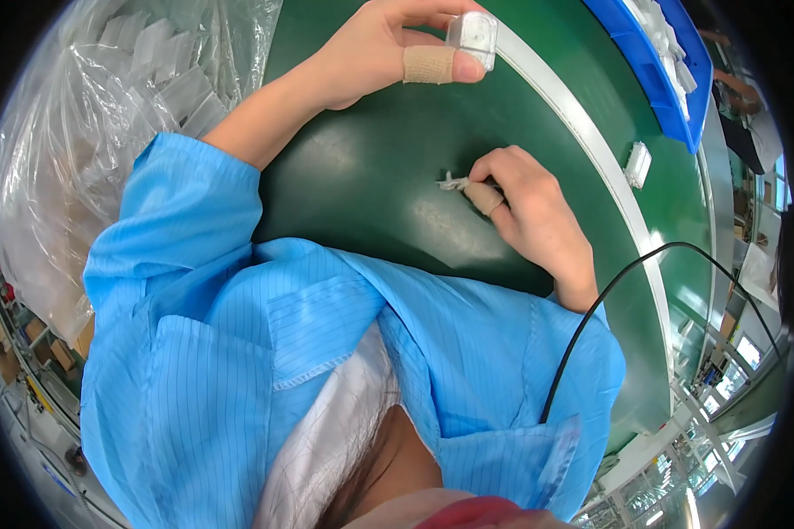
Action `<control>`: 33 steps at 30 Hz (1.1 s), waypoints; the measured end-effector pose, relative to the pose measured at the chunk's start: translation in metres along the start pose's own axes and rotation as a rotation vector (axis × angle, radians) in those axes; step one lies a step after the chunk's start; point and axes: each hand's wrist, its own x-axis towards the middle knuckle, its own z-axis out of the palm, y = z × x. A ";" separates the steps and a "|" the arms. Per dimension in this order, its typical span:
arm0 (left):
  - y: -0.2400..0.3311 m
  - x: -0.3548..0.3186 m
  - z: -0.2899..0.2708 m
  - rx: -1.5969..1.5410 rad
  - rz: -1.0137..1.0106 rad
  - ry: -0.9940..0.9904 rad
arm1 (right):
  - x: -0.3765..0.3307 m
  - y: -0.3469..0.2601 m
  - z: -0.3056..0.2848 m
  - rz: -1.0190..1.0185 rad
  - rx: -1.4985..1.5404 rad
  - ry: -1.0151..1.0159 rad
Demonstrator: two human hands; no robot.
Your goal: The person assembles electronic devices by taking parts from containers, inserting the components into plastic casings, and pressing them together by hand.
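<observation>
1. Head view shows two bare hands over a green worktop (353, 167), each one occupied with its own piece.
2. The left hand (370, 55) is farther from the body. Its grip is clamped on a white block (473, 40), which seems to have clear sides; the thumb, wrapped with tan tape, lies against it.
3. The right hand (535, 210) is nearer to the body. Its grip is together on a small pale part (451, 183), whose thin ends stick out to the left of the fingertips. Whether this part also touches the worktop, I cannot tell.
4. As I judge, the step in hand is handling these two pieces separately; they are well apart and not joined.
5. In my opinion, the next move calls for a steady left grip and a delicate right one, because the small part looks thin and could slip or bend.
6. On the right, past a curved white strip (596, 139), another white piece (638, 165) lies near a blue bin (695, 116), which contains more white pieces.
</observation>
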 end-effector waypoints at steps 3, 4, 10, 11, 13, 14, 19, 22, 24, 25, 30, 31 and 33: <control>-0.009 0.003 -0.007 0.165 0.486 -0.229 | 0.004 0.004 0.001 0.066 0.057 0.024; -0.010 0.002 -0.006 0.189 0.504 -0.239 | 0.005 0.006 0.003 0.071 0.082 0.038; -0.004 -0.005 0.002 0.038 0.284 -0.191 | 0.010 0.008 0.002 0.085 0.115 0.057; -0.001 -0.008 0.005 -0.102 0.047 -0.079 | 0.009 0.009 0.002 0.086 0.116 0.060; -0.010 0.003 -0.002 0.037 0.312 -0.206 | 0.008 0.007 0.001 0.174 0.235 0.089; -0.012 0.006 -0.005 0.178 0.576 -0.330 | 0.008 0.004 -0.003 0.168 0.233 0.090; -0.012 -0.001 0.005 0.129 0.384 -0.176 | 0.005 0.002 -0.021 0.180 0.283 0.461; -0.015 -0.002 0.006 0.141 0.412 -0.096 | 0.020 -0.016 -0.030 0.060 0.043 0.550; -0.022 -0.003 0.005 0.264 0.686 -0.160 | 0.026 -0.020 -0.028 -0.050 -0.156 0.613; -0.023 -0.006 0.007 0.201 0.431 -0.013 | 0.029 -0.012 -0.026 -0.109 -0.211 0.636; 0.001 -0.011 0.028 0.161 0.175 0.181 | 0.031 -0.009 -0.020 -0.100 -0.409 0.684; -0.006 -0.005 0.023 0.207 0.446 0.087 | 0.033 -0.010 -0.018 -0.097 -0.449 0.694; -0.013 -0.006 0.018 0.253 0.714 -0.013 | 0.036 -0.011 -0.016 -0.105 -0.472 0.703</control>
